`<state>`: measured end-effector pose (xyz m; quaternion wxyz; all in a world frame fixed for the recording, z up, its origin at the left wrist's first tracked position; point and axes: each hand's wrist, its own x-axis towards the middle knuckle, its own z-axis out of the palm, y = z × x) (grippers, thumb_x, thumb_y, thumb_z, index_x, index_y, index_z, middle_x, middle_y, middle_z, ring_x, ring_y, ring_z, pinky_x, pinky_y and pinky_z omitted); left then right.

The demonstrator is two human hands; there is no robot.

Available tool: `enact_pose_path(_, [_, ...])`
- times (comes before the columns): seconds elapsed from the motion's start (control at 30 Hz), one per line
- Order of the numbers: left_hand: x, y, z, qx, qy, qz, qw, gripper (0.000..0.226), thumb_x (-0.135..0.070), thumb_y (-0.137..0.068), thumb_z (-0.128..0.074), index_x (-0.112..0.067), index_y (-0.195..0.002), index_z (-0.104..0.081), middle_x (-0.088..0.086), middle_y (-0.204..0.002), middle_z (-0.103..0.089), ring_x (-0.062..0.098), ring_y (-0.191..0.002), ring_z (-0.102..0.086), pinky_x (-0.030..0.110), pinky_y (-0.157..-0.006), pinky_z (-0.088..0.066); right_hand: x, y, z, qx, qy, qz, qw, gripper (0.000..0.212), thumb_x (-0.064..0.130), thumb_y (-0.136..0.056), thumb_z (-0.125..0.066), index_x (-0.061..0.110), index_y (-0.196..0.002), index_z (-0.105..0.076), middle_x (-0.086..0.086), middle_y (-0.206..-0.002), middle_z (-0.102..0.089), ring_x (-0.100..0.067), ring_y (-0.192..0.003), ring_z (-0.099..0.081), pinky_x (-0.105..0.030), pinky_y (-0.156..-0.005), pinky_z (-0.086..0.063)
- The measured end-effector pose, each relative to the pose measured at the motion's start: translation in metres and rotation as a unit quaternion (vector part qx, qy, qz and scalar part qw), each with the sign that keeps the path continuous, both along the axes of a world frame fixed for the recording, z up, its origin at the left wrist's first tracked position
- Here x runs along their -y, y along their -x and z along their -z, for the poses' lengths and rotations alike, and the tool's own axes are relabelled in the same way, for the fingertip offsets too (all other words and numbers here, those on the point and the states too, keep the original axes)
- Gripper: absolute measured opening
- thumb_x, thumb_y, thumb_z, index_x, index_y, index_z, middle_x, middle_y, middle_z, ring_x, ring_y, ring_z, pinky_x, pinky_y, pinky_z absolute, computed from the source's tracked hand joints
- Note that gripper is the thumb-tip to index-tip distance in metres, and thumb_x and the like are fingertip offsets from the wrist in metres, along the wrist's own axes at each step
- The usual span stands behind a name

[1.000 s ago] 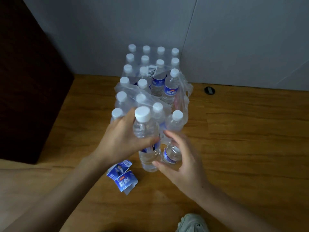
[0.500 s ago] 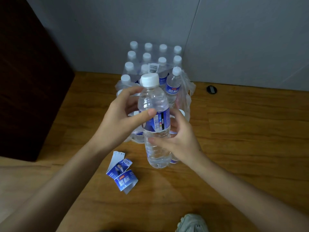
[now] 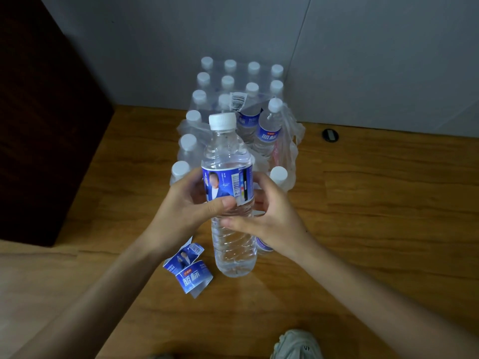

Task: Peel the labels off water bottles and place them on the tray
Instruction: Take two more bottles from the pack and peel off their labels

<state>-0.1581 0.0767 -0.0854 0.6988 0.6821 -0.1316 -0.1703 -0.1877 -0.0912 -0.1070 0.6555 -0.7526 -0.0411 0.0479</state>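
Note:
I hold a clear water bottle (image 3: 231, 156) with a white cap upright above the wooden floor. My left hand (image 3: 185, 203) wraps its left side, thumb pressed on the lower edge of its blue label (image 3: 228, 186). My right hand (image 3: 269, 216) grips the bottle from the right and behind. Behind it stands a plastic-wrapped pack of water bottles (image 3: 233, 99), torn open at the front. Two peeled blue labels (image 3: 190, 268) lie curled on the floor under my left wrist. No tray is in view.
A dark cabinet (image 3: 41, 125) stands at the left, a grey wall (image 3: 363, 60) behind the pack. A small black round object (image 3: 330, 135) lies on the wooden floor (image 3: 375, 216) by the wall. A shoe (image 3: 295, 345) shows at the bottom edge.
I lifted the bottle out of the pack and raised it toward me. It has turned so the barcode side of the label faces me, and my left thumb has slid down to the label's lower edge.

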Motion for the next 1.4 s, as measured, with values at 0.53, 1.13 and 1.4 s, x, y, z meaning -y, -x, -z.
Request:
enact_pose_path(0.53, [-0.005, 0.002, -0.001, 0.060, -0.075, -0.081, 0.992, 0.053, -0.036, -0.059, -0.081, -0.034, -0.105, -0.056, -0.018, -0.097, -0.071, 0.004, -0.090, -0.069, 0.015, -0.067, -0.054, 0.009, -0.015, -0.038, 0.191, 0.163, 0.103, 0.963, 0.017, 0.016, -0.078, -0.078, 0.006, -0.091, -0.075, 0.006, -0.079, -0.072, -0.001, -0.072, -0.070, -0.012, -0.064, -0.054])
enact_pose_path(1.13, [-0.001, 0.007, 0.004, 0.114, -0.151, -0.132, 0.973, 0.056, -0.052, -0.054, -0.074, -0.042, -0.103, -0.048, -0.038, -0.093, -0.064, -0.010, -0.088, -0.063, 0.006, -0.070, -0.048, 0.002, -0.019, -0.028, 0.186, 0.182, 0.124, 0.957, 0.007, 0.004, -0.080, -0.072, 0.005, -0.086, -0.076, 0.000, -0.075, -0.075, -0.004, -0.067, -0.070, -0.023, -0.060, -0.058])
enact_pose_path(1.4, [0.000, 0.010, 0.003, 0.118, -0.146, -0.143, 0.972, 0.056, -0.048, -0.054, -0.075, -0.043, -0.102, -0.047, -0.042, -0.090, -0.063, -0.014, -0.086, -0.063, 0.002, -0.067, -0.045, -0.001, -0.019, -0.026, 0.212, 0.230, 0.148, 0.938, 0.005, 0.004, -0.076, -0.069, 0.004, -0.073, -0.073, -0.001, -0.063, -0.071, -0.008, -0.055, -0.066, -0.034, -0.050, -0.055])
